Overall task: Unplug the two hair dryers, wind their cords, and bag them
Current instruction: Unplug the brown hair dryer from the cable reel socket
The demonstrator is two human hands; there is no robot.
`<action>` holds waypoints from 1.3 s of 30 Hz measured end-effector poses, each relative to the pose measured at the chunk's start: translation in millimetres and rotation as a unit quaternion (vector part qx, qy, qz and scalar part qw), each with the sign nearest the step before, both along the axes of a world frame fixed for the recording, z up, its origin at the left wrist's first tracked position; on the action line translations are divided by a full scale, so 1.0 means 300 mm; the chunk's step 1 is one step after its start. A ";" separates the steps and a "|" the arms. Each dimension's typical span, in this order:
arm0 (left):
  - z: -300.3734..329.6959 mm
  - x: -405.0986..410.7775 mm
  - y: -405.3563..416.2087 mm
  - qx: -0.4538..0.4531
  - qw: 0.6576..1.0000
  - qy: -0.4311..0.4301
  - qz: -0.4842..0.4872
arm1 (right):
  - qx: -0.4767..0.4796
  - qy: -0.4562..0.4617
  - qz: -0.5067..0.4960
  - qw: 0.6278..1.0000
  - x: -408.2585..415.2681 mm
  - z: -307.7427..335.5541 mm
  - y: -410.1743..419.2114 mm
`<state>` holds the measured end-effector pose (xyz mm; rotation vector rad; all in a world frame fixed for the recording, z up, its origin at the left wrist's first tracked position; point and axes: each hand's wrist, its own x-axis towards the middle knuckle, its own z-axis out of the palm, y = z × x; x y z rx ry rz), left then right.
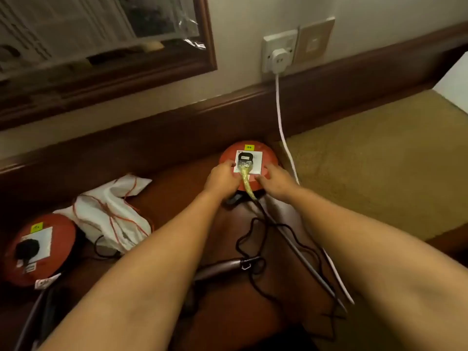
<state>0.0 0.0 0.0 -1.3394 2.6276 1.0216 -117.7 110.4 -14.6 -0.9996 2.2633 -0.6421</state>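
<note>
- Both plugs look seated: one in far red socket unit point(249, 164), one black plug point(27, 248) in near red unit point(38, 252).
- Left hand point(222, 177) and right hand point(272, 178) rest on far unit beside its plug point(244, 162); I can't tell whether either grips.
- Hair dryer point(220, 268) lies mid-surface, cord point(255, 239) loose.
- White bags point(114, 214) unfilled. All steps remain, I judge.

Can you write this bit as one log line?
step: unplugging | left hand: steadies red socket unit | right hand: same | black plug: still in

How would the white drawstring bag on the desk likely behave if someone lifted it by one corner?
The white bag lies creased and slumped, so it would probably hang limp. It looks thin, so likely light. Its loose orange drawstrings may dangle and snag.
</note>
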 end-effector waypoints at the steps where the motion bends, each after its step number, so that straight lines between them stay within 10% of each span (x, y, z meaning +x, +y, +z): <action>1: -0.005 -0.016 -0.003 0.004 1.000 -0.009 0.003 | 0.000 0.001 0.004 1.000 -0.011 -0.014 -0.015; 39: -0.245 -0.257 -0.150 -0.053 0.998 0.011 -0.040 | -0.045 0.115 0.058 0.991 -0.166 -0.315 -0.159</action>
